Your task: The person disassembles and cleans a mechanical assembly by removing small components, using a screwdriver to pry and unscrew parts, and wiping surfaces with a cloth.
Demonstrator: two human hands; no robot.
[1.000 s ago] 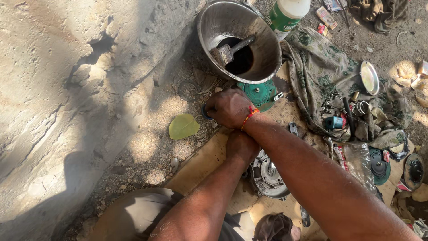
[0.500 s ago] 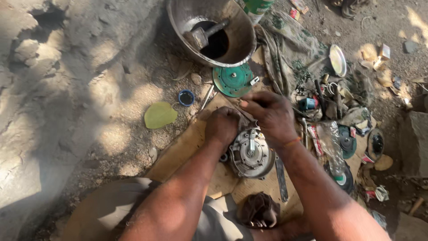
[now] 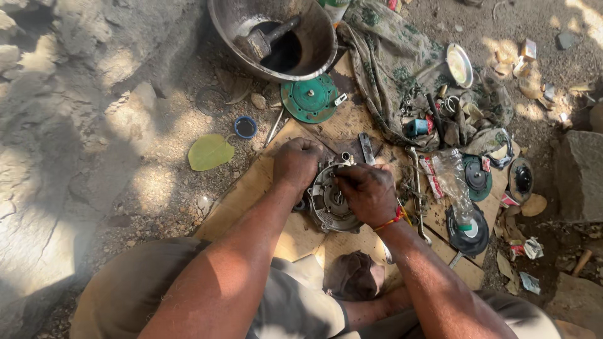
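A round grey metal machine housing lies on a sheet of cardboard on the ground. My left hand grips its upper left rim, fingers curled. My right hand, with a red and orange thread at the wrist, rests on top of the housing with fingers pinched at its centre. What the fingers pinch is hidden. A small metal socket piece stands just above the housing.
A metal basin with a hammer in dark liquid sits at the top. Below it lie a green round cover, a blue cap and a green leaf. Spanners, tools, black and green discs and a camouflage cloth fill the right.
My right hand came back from near the green cover and the basin to the housing and now rests on its centre. My left hand stayed on the rim. The view shifted down.
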